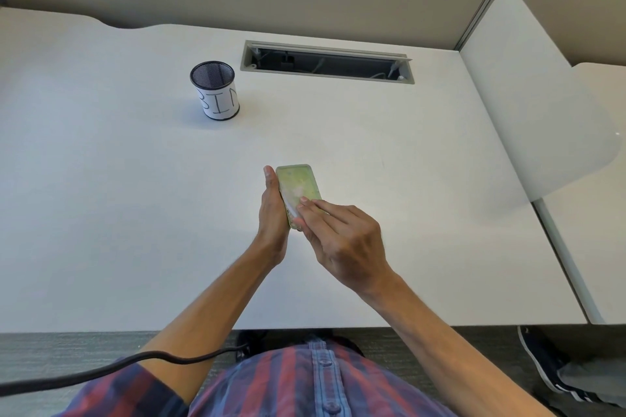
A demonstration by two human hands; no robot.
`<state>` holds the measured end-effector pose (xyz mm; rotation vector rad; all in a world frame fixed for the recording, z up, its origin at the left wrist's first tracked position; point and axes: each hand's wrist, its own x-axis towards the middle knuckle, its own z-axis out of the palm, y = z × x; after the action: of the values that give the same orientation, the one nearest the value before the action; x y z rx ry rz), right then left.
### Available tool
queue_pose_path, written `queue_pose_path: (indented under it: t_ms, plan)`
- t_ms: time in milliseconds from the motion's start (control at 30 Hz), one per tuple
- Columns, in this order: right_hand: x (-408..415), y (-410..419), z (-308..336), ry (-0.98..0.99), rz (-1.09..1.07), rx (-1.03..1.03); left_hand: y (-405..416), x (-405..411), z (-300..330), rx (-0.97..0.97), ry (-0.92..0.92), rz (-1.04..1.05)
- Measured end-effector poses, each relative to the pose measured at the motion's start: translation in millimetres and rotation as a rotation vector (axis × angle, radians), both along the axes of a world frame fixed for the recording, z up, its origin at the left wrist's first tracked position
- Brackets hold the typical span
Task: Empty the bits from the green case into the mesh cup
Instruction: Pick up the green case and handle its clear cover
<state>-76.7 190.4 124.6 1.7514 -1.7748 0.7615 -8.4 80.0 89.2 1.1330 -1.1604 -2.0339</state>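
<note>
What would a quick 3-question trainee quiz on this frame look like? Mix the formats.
1. True or false: the green case is already held over the mesh cup.
2. Which hand cradles the case along its side? A) left hand B) right hand C) neither
3. What word is written on the cup's white label?

Key:
1. False; the case is near the desk's front, the cup stands apart, farther back to the left.
2. A
3. BIN

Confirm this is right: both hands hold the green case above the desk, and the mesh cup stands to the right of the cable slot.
Wrong side. The head view shows the mesh cup left of the cable slot. The rest holds: the left hand and right hand hold the green case above the desk.
</note>
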Motion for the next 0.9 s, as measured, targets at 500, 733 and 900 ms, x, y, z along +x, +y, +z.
queue_pose_path:
  t_ms: [500,733,900]
  plan:
    - [-39,19,15,-0.323,0.243,0.364,-3,5,11,0.089,0.011,-0.099]
    - [-45,18,20,-0.344,0.288,0.359,-4,5,12,0.129,0.067,-0.112]
    - [-43,16,20,-0.148,0.281,0.233,-5,5,15,0.122,0.091,-0.13]
